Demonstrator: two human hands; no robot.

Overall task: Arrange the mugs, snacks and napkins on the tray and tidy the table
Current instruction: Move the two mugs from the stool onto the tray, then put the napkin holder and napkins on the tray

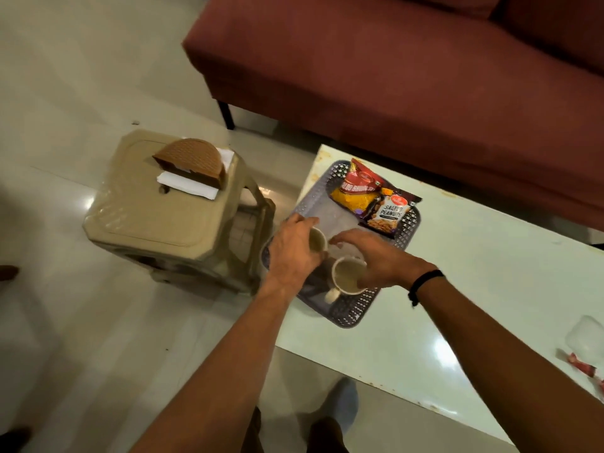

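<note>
A grey perforated tray (356, 313) lies on the left end of the pale table (457, 289). Two snack packets rest on its far half: a red and yellow packet (354, 191) and a salted peanuts packet (387, 214). My left hand (291, 253) grips a white mug (317, 240) at the tray's left edge. My right hand (376, 259) holds a second white mug (348, 276) by its rim over the tray's near half. White napkins (188, 184) sit under a brown napkin holder (192, 161) on the beige stool (163, 220) to the left.
A maroon sofa (392, 76) runs behind the table. A clear plastic container (585, 338) and a red wrapper (585, 367) lie at the table's right end. My feet are on the tiled floor (65, 93) below, close to the table's near edge.
</note>
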